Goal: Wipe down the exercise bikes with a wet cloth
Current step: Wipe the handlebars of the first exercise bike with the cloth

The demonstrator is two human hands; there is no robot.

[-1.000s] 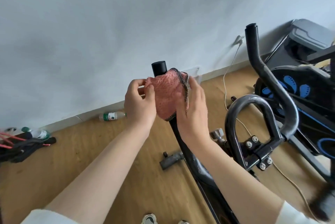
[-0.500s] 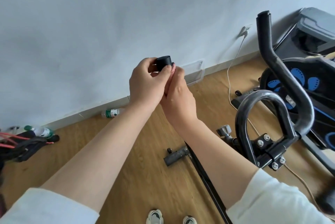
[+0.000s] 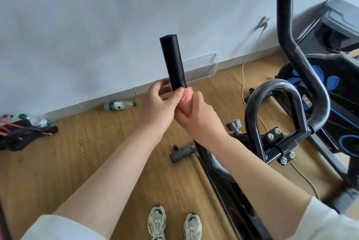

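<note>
A black foam handlebar grip (image 3: 172, 63) of the exercise bike stands upright in the middle of the view. A pink cloth (image 3: 186, 98) is wrapped round the bar just below the bare foam. My left hand (image 3: 158, 108) and my right hand (image 3: 196, 115) both grip the cloth round the bar, pressed side by side. The bike's other handlebar (image 3: 295, 53) and its looped centre bar (image 3: 272, 92) rise at the right, bolted to a black bracket (image 3: 279, 144).
A second bike with blue markings (image 3: 330, 84) stands at the far right. A white cable (image 3: 250, 59) runs from a wall socket to the floor. A plastic bottle (image 3: 118, 105) lies by the skirting. A black bag (image 3: 21, 135) sits at the left.
Both hands have slid down the handlebar with the cloth, uncovering a long stretch of black foam above them. A second ago the cloth was held loosely at the bar's tip.
</note>
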